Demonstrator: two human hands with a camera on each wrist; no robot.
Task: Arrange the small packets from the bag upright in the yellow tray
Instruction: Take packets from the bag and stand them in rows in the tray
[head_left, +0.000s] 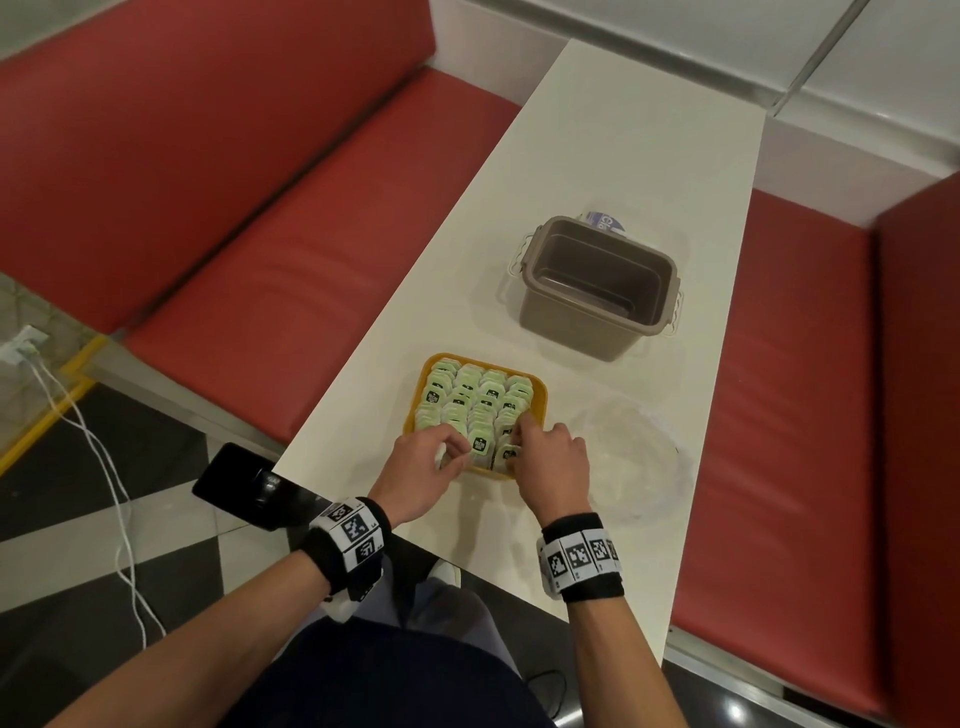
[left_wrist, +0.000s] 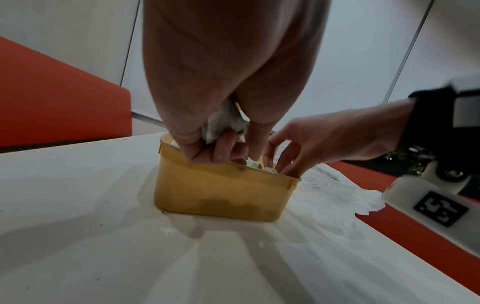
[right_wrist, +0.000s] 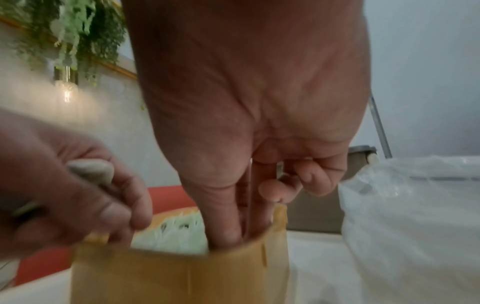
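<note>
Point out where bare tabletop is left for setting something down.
Bare: the table beyond the brown bin, and the strip between it and the yellow tray. Crowded: the tray, packed with packets, both hands in its near end; clear bag beside it.

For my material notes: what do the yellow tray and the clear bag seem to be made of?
Yellow tray: probably plastic, matte and slightly translucent; dark shapes show through its wall.
Clear bag: thin plastic film, glossy, wrinkled and see-through.
</note>
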